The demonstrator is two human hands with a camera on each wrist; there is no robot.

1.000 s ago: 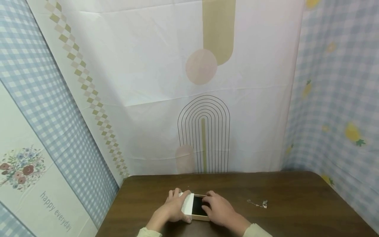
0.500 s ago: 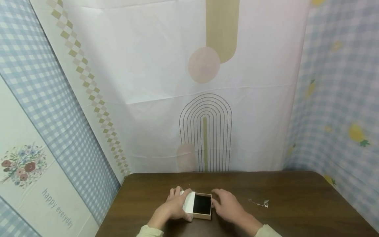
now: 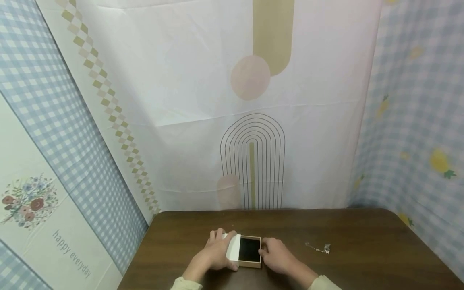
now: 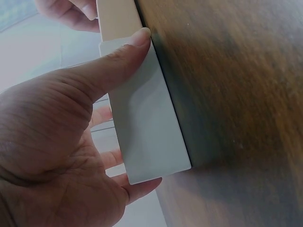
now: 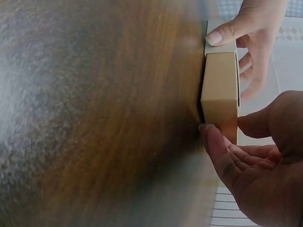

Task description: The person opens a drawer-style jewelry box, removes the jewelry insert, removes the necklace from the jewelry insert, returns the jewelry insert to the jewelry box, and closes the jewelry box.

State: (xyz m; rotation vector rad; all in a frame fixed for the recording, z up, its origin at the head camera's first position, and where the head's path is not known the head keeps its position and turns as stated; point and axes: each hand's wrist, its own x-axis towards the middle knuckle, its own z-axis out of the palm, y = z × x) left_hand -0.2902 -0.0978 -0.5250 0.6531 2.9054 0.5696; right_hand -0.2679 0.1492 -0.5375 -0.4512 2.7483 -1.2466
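A small drawer-style gift box lies on the table, its white sleeve [image 3: 233, 246] on the left and its tan tray [image 3: 250, 264] partly slid out to the right. Black padding [image 3: 249, 249] lines the tray; nothing shows on it. My left hand [image 3: 215, 253] grips the sleeve, and the left wrist view has the thumb across the near side of the white sleeve [image 4: 147, 127] with fingers on the opposite side. My right hand [image 3: 277, 254] touches the tray's right end. In the right wrist view its fingertips rest against the end face of the tan tray [image 5: 220, 118], thumb by the upper rim.
A thin silver chain [image 3: 319, 250] with a shiny charm lies to the right of my right hand. The dark wooden table [image 3: 188, 225] ends at a white patterned cloth [image 3: 181, 161] behind. Checked curtains [image 3: 409, 133] hang at both sides.
My right hand has withdrawn from over the tray toward the right, then come back against its outer end, uncovering the black padding. The left hand keeps its hold on the sleeve.
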